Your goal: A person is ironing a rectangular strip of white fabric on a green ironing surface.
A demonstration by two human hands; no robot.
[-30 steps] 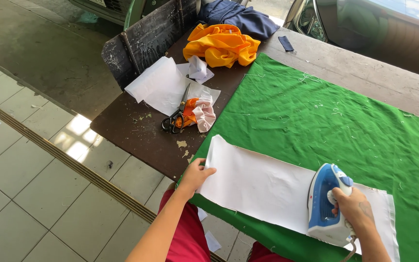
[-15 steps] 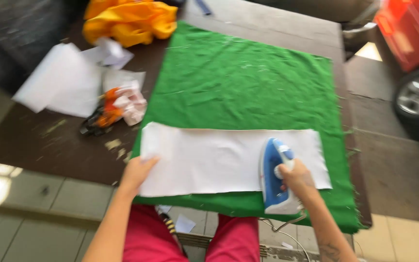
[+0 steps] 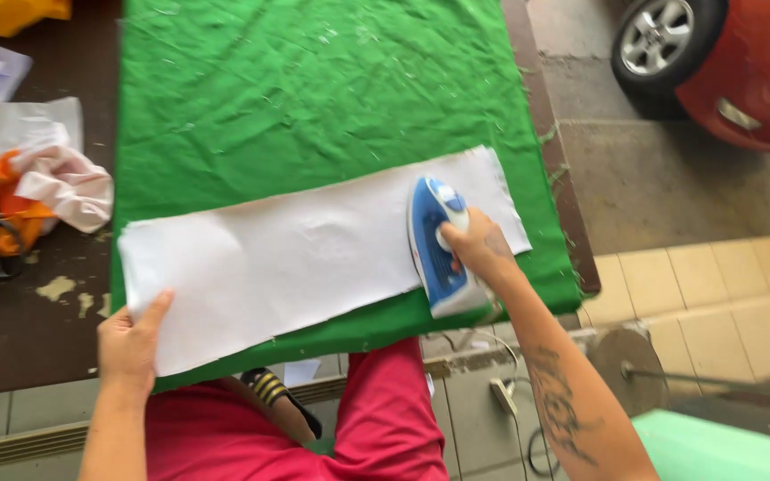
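Most of the white cloth strip (image 3: 305,258) lies unpressed at nine o'clock of the blue iron (image 3: 437,245) (right hand (image 3: 481,252) wrapped around its handle); left hand (image 3: 131,343), open, pins the strip's corner.

Bare forearms, tattooed right forearm, red trousers

Left hand (image 3: 131,343) lies palm down, fingers extended forward and thumb spread, forearm reaching straight up from the lower edge; right hand (image 3: 479,249) is closed in a fist-like grip, tattooed forearm angled in from lower right.
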